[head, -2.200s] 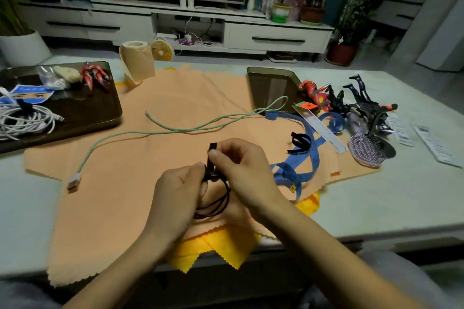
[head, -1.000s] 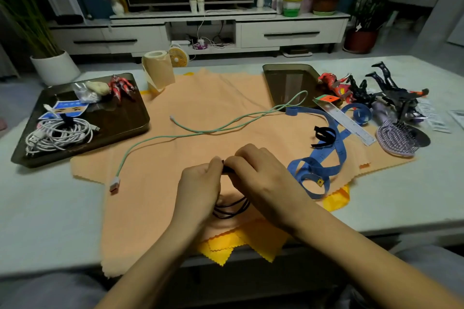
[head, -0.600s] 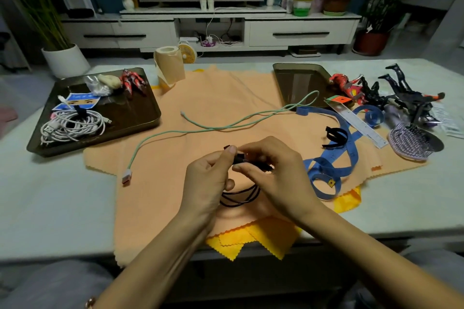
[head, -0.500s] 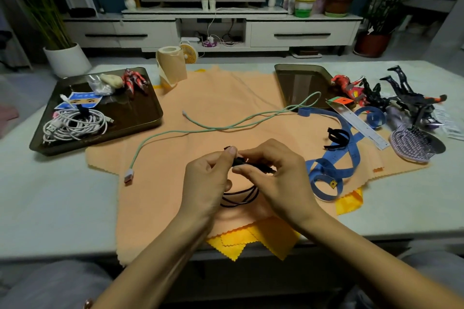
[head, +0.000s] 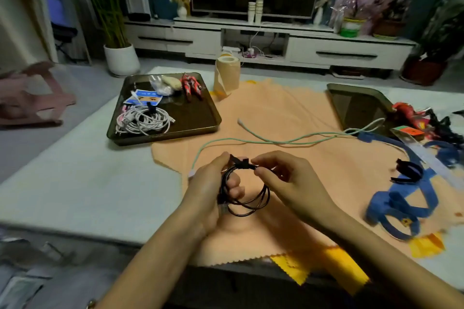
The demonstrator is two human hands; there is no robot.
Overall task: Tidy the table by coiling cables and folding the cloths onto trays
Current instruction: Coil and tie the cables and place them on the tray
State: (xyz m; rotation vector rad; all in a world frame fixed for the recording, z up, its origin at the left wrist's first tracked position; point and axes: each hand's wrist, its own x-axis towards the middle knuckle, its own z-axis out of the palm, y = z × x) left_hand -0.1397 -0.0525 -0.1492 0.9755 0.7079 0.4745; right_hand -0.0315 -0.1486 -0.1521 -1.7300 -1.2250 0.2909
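A coiled black cable [head: 251,198] hangs between my hands just above the orange cloth [head: 283,118]. My left hand [head: 211,190] grips the coil's left side. My right hand [head: 286,180] pinches the black strap [head: 242,163] wrapped around the coil's top. A loose mint-green cable [head: 276,142] lies stretched across the cloth behind my hands. A dark tray [head: 198,120] at the left holds a coiled white cable [head: 143,121]. A second dark tray [head: 356,105] sits at the right. A yellow cloth [head: 326,271] sticks out from under the orange one at the near edge.
A blue measuring tape [head: 401,206] and a black strap [head: 408,172] lie on the cloth at the right. Toy figures [head: 411,113] crowd the far right. A beige roll [head: 226,75] stands behind the cloth. The left tray also carries a red toy [head: 192,85] and a packet [head: 147,98].
The view has swung to the left, so the trays and cloth appear further right. My hands have turned the black coil so its loop faces me, with the strap now wrapped at its top.
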